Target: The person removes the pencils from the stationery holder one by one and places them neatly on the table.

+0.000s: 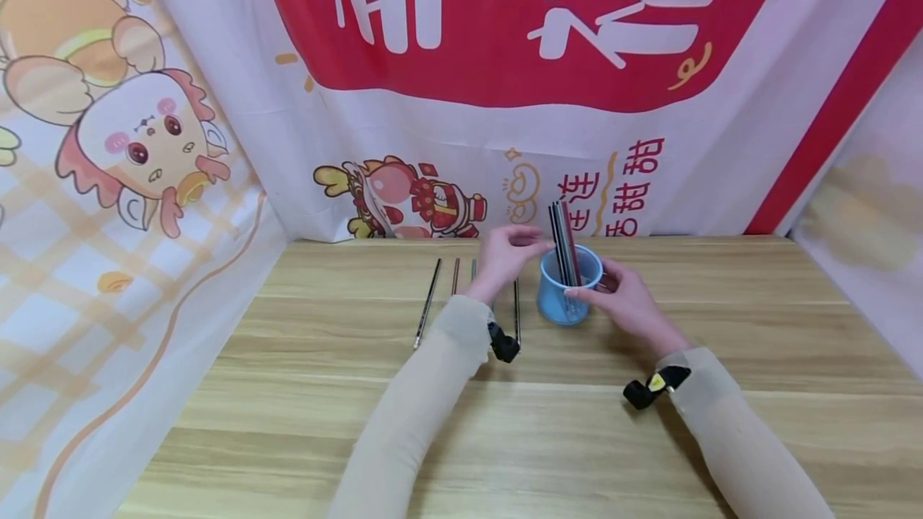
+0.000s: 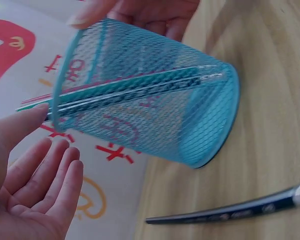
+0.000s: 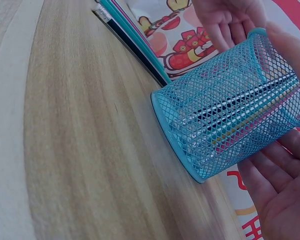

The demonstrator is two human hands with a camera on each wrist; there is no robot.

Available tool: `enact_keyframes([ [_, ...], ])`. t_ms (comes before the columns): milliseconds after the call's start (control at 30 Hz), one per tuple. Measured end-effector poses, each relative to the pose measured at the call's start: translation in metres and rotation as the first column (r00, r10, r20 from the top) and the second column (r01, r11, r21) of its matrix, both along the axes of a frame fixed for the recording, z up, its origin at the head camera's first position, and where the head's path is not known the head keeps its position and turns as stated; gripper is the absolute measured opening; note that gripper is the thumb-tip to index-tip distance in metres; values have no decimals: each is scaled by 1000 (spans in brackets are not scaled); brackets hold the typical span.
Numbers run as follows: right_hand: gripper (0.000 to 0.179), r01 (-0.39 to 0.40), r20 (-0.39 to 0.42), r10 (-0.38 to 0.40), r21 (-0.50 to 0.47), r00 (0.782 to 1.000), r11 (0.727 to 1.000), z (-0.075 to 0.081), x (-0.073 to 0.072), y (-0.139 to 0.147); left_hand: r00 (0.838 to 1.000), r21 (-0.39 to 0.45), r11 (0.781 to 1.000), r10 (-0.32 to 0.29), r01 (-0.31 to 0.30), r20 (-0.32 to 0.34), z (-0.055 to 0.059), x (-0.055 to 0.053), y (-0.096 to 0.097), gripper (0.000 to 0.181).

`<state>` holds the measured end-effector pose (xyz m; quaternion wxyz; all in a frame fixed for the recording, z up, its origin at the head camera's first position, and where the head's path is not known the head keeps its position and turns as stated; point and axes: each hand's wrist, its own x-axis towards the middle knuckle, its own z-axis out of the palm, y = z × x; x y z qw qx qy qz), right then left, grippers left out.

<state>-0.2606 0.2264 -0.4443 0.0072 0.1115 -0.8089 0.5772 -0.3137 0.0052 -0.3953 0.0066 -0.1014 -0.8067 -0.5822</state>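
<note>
A blue mesh pen holder (image 1: 554, 304) stands on the table with several pencils (image 1: 561, 235) leaning inside it, their upper ends above the rim. My right hand (image 1: 634, 304) grips the holder from its right side, thumb at the rim and fingers round the wall. To the left of the rim is my left hand (image 1: 503, 259). In the left wrist view its thumb (image 2: 25, 120) lies against or just before the pencils, while the other fingers (image 2: 45, 175) are loosely extended and hold nothing.
Left of the holder several more pencils lie roughly parallel, among them a black pencil (image 1: 428, 307) and a dark pencil (image 1: 517, 315); my left hand and forearm partly cover the row. A printed cloth (image 1: 505, 134) hangs behind the table's far edge.
</note>
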Motion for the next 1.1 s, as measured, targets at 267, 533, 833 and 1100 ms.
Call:
enact_keyframes([
  [267,75,12,5,-12,20,1000,1000,-3,-2,1,1000,-73,997,-26,26,-1,-10,-7,14,28],
  [533,78,17,2,-17,36,1000,999,-4,-3,1,1000,-96,995,-6,6,-6,-7,-5,17,23],
  [833,77,11,3,-11,22,1000,1000,-3,-2,1,999,-23,999,33,-34,-39,-3,-5,17,20],
  [1100,78,21,-6,-21,27,1000,999,-2,0,0,997,39,998,53,-51,-53,4,-5,11,24],
])
